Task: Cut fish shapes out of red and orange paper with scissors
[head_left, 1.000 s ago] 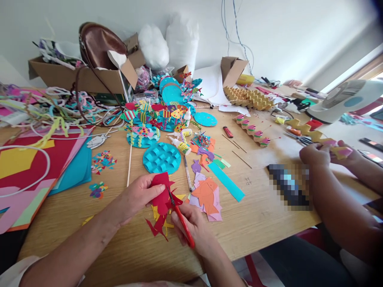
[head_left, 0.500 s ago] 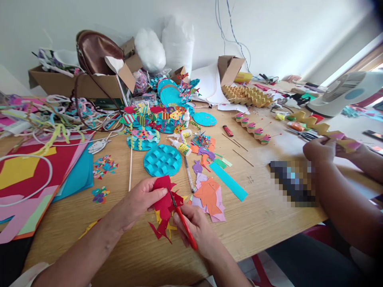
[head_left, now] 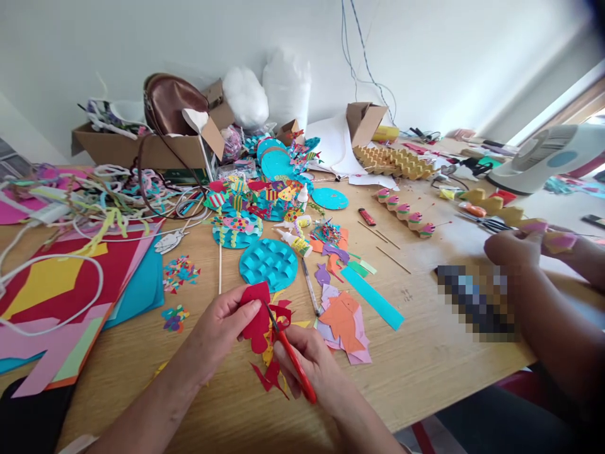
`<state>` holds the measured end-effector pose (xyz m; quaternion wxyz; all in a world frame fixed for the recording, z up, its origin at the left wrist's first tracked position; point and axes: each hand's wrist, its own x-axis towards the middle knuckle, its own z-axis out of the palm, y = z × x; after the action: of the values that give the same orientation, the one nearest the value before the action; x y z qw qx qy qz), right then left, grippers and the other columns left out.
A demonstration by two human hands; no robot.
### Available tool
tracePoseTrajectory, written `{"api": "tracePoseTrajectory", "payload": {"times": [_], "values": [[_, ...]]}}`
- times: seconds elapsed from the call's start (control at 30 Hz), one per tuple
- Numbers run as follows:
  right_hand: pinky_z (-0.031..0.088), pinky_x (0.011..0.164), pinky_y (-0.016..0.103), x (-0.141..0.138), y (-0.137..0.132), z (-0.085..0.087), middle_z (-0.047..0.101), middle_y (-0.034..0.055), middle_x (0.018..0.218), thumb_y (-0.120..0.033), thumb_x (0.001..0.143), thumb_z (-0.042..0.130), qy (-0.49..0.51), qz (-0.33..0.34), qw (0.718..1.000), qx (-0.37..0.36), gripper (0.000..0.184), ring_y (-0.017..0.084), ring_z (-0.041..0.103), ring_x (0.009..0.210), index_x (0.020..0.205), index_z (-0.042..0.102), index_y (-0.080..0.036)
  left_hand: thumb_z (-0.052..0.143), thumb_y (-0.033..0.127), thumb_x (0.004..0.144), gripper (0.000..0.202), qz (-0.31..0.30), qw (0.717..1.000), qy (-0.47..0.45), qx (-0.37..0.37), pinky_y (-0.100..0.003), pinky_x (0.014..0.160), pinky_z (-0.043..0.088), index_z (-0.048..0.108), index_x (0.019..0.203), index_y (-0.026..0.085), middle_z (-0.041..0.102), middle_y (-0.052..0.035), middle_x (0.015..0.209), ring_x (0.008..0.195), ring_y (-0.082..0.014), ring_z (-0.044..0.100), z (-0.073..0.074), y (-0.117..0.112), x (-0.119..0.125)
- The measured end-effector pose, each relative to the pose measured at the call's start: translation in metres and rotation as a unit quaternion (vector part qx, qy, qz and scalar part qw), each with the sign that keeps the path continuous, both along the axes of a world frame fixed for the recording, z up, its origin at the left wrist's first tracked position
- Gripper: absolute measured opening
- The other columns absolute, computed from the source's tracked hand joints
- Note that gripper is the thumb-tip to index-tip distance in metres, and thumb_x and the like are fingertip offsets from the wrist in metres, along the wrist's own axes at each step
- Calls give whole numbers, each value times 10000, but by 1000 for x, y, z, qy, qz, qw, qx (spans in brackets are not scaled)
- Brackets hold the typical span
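A piece of red paper (head_left: 256, 315) is pinched between the thumb and fingers of my left hand (head_left: 231, 312). Red-handled scissors (head_left: 293, 362) are in my right hand (head_left: 307, 356), their blades at the right edge of that paper. A curled red strip hangs beside the blades. Under my hands lie red and yellow paper scraps (head_left: 271, 375) on the table. Just beyond my left hand sits a round turquoise woven disc (head_left: 268, 265). To the right of my right hand, an orange paper fish (head_left: 341, 318) rests on lilac scraps.
Coloured sheets (head_left: 61, 284) and white cords cover the left side. Glue bottles (head_left: 297, 242), a pen (head_left: 311, 287) and a turquoise strip (head_left: 372, 297) lie ahead. At the right, another person's hands (head_left: 515, 246) hold a painted egg-carton strip (head_left: 501, 211).
The view has shifted, so things appear lower and further right. The red paper has turned a little in my left hand, and the scissors remain at its edge.
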<state>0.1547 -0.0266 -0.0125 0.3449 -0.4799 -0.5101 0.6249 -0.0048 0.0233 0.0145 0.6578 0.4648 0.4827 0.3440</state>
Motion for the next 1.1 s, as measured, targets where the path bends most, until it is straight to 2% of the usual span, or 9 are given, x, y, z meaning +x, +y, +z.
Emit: {"api": "tracePoseTrajectory", "payload": {"times": [0.23,0.47,0.77,0.93,1.1], "values": [[214,382,181,-4,2,0,343,-77,467,-476,825,579,14,-8,1000,3,440,60,303,407,554,370,-198,631,354,752,205,6,1000,-27,-6,-189,554,401,680,843,177,646,25,663,584,-103,506,3,0,0],[212,379,183,-1,-1,-2,362,-74,482,-458,846,554,16,10,1000,8,385,59,313,404,604,424,-188,651,326,729,144,9,998,-50,-30,-170,489,372,665,730,183,641,40,590,520,-88,479,4,-1,-2],[210,353,174,4,0,3,332,-80,445,-464,830,575,-17,22,1000,-6,452,55,301,374,540,343,-207,658,317,718,140,-9,998,-49,-42,-190,552,427,694,767,190,682,20,649,604,-122,572,7,0,-5],[181,372,185,6,0,6,287,-83,481,-484,824,574,-33,39,999,16,433,59,260,409,568,367,-202,655,312,705,128,-40,998,-36,-39,-172,521,407,668,696,184,667,28,629,562,-98,529,10,4,-8],[161,382,192,8,2,7,258,-78,500,-494,820,576,-61,38,997,36,473,64,230,439,539,326,-206,649,304,696,129,-52,997,-16,-47,-160,479,365,649,673,177,632,37,577,513,-82,481,10,7,-9]]}}
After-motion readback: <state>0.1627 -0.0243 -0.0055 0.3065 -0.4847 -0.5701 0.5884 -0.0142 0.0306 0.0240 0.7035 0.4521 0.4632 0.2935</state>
